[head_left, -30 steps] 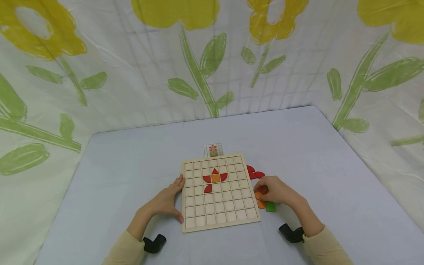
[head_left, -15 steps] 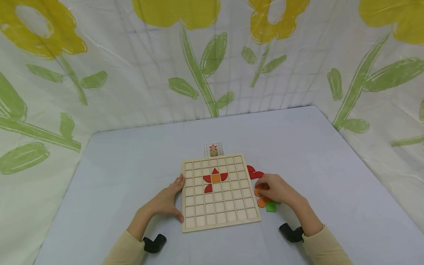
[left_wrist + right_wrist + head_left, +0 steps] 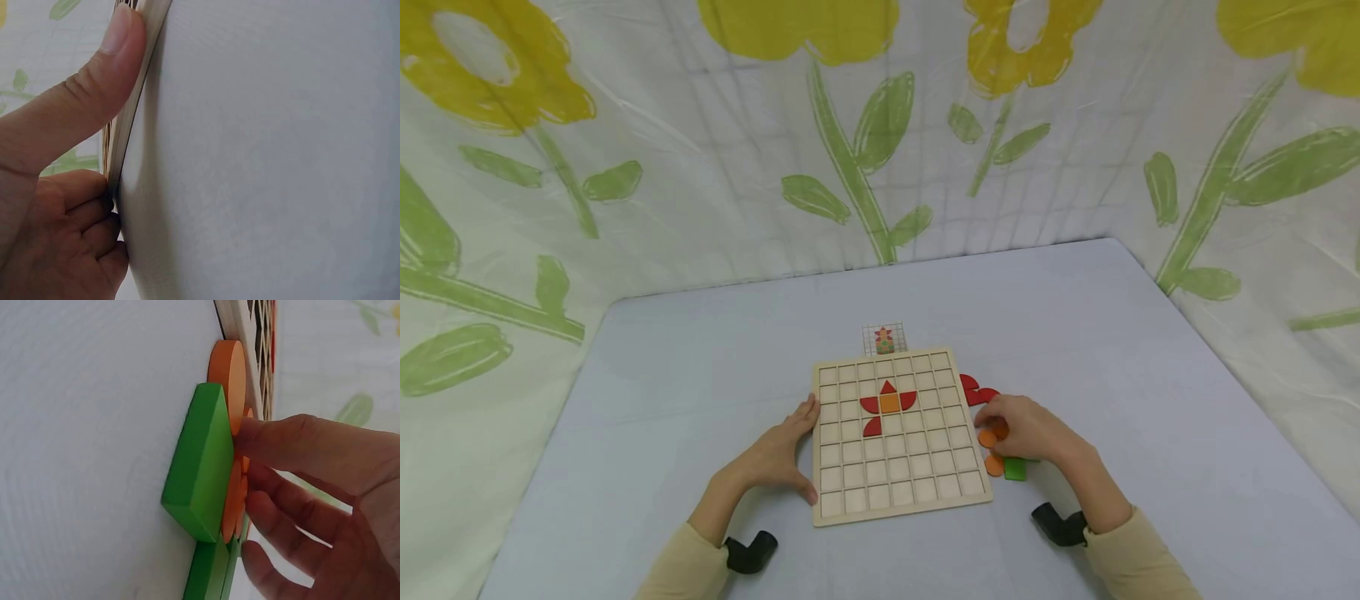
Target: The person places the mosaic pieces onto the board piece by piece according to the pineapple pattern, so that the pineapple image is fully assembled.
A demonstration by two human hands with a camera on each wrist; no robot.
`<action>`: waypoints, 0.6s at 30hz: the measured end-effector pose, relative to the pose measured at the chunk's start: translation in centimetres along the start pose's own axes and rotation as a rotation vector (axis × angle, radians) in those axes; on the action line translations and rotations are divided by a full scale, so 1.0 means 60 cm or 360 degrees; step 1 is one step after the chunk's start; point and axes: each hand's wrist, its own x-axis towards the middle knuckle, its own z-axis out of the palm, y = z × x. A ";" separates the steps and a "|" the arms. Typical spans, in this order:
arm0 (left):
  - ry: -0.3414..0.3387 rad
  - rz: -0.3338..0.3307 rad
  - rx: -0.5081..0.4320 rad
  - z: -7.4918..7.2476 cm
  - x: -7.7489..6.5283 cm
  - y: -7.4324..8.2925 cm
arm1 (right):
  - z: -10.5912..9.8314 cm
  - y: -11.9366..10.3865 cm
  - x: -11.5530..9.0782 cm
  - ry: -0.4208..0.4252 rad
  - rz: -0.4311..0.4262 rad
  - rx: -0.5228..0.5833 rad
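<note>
Against the left edge of a wooden grid board (image 3: 850,477), my left hand (image 3: 775,452) rests with thumb and fingers spread; in the left wrist view the thumb (image 3: 94,94) lies along the board's rim. The board bears an orange square (image 3: 889,403) with red pieces around it, including a red triangle (image 3: 888,387). Beside its right edge, my right hand (image 3: 1022,427) bends over loose orange discs (image 3: 994,465). In the right wrist view its thumb (image 3: 275,440) touches the orange pieces, but whether it pinches one is hidden. A green block (image 3: 200,469) lies nearest that camera.
Behind the board lies a small pattern card (image 3: 883,340). Several red pieces (image 3: 973,390) sit off the board's upper right edge, beyond my right hand. More green pieces (image 3: 206,572) lie by the orange discs. A flower-print curtain (image 3: 722,183) stands behind the table.
My right fingers have shifted slightly among the orange discs, which have changed places a little. Part of a second green piece has come into view there. My left hand and the board stay put.
</note>
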 end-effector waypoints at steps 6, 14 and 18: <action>-0.0001 -0.0002 0.0001 0.001 0.000 0.001 | -0.002 -0.001 -0.001 0.0051 -0.0029 -0.0058; 0.0004 -0.0031 -0.0005 0.000 0.001 0.001 | -0.004 0.001 0.007 0.0155 -0.0092 0.0099; 0.0004 -0.0036 -0.0006 -0.001 0.000 0.002 | 0.005 -0.002 0.020 0.0217 -0.0199 0.0177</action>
